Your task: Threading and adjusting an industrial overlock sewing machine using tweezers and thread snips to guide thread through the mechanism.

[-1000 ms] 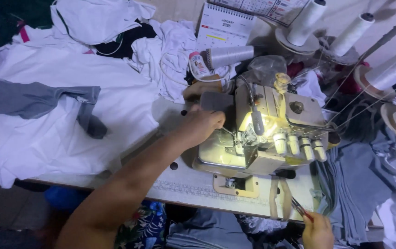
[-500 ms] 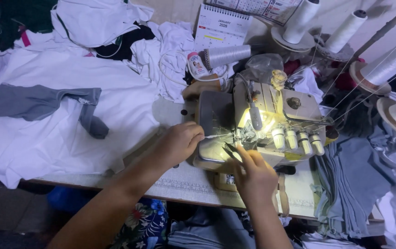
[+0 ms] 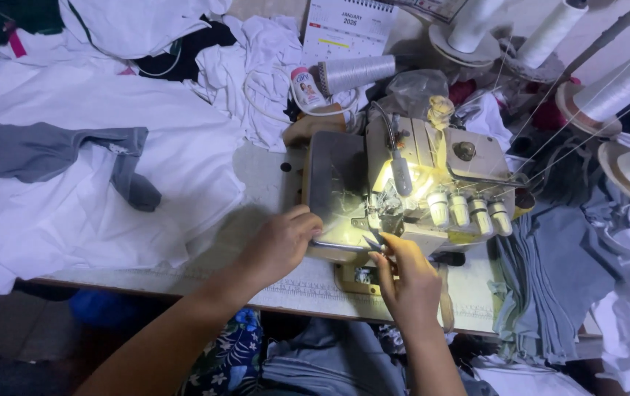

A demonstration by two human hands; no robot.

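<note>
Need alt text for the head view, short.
Seen from above, a person's left hand rests on the front edge of a lit sewing machine while the right hand holds small tweezers at its needle area. White cloth covers the table.

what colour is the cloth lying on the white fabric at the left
Grey: the grey garment lies spread on the white fabric, clearest in the head view.

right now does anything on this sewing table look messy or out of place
Nothing looks damaged or spilled. White garments and a grey piece lie heaped loosely left of the overlock machine, and grey fabric hangs off the table's right edge.
</note>
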